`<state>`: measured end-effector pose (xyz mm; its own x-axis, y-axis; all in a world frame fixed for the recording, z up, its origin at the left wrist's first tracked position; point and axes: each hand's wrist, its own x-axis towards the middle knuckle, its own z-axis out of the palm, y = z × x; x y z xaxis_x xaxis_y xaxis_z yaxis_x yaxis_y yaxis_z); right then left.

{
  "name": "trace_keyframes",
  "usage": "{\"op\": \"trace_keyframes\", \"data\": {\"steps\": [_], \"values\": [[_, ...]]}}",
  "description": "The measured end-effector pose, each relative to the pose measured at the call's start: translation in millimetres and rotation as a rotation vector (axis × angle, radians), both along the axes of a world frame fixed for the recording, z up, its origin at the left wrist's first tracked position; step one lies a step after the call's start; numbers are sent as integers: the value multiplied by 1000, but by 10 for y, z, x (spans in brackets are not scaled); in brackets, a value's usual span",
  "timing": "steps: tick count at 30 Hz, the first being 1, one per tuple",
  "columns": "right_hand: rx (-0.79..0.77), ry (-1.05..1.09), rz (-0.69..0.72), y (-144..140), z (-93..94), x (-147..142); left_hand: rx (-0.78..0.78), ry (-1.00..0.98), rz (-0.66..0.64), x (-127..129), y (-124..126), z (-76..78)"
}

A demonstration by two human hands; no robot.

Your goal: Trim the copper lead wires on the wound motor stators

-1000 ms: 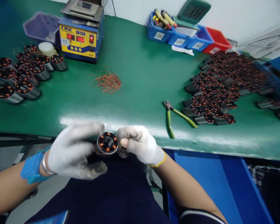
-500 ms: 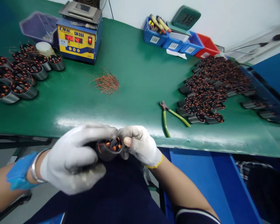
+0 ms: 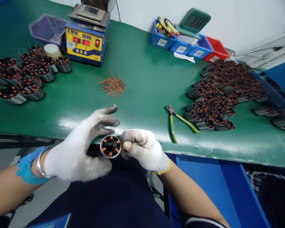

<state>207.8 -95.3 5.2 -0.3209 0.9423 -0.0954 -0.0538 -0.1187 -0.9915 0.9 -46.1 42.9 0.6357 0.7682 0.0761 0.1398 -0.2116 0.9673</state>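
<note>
A round metal motor stator (image 3: 110, 146) with copper windings sits between my two gloved hands, just in front of the table's near edge, its open end facing me. My right hand (image 3: 142, 148) pinches its right side with a bare fingertip showing through the glove. My left hand (image 3: 82, 148) is at its left side with fingers spread upward, the thumb under or behind the stator; its grip is partly hidden. A blue wrist strap and a metal bangle are on my left wrist.
Green-handled pliers (image 3: 174, 122) lie on the green table mat (image 3: 142, 79). A heap of stators (image 3: 220, 95) is at the right, a standing group of stators (image 3: 23, 76) at the left. Cut copper wire bits (image 3: 111, 85), a yellow-blue solder station (image 3: 86, 39) and blue and red bins (image 3: 190, 42) lie farther back.
The stator has been turned so its open end faces me again. My left hand's fingers have lifted off and spread. My right hand has stayed pinched on it.
</note>
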Motion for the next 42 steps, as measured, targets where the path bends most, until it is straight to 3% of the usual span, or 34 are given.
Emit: {"op": "trace_keyframes", "data": {"steps": [3,5,7,10,13,17,20,23,26,28,30,33,37,42], "values": [[66,-168,23,63,-4,14,100,319,-168,55,73,-112],[62,-270,23,123,-11,76,306,433,-114,65,132,-229],[151,-499,15,192,-1,175,498,475,-25,48,188,-345],[572,-943,-38,297,62,299,547,514,50,3,266,-454],[991,-1199,-52,387,133,217,505,525,81,-25,320,-468],[1123,-1411,110,506,142,-84,506,507,66,-31,334,-437],[1126,-1478,184,579,128,11,478,518,92,-49,332,-417],[1048,-1520,39,531,126,537,414,573,182,-79,357,-364],[757,-1705,-249,296,99,1137,312,678,280,-85,419,-271],[494,-1916,-328,80,53,1356,263,730,283,-67,469,-217],[305,-1990,-320,-108,-12,1385,247,735,252,-36,512,-193],[310,-1850,-294,-210,-107,1241,231,685,229,2,547,-209],[375,-1748,-350,-47,-171,1227,180,596,256,4,545,-254],[151,-1727,-159,43,-151,1523,38,443,286,-8,529,-296]]}}
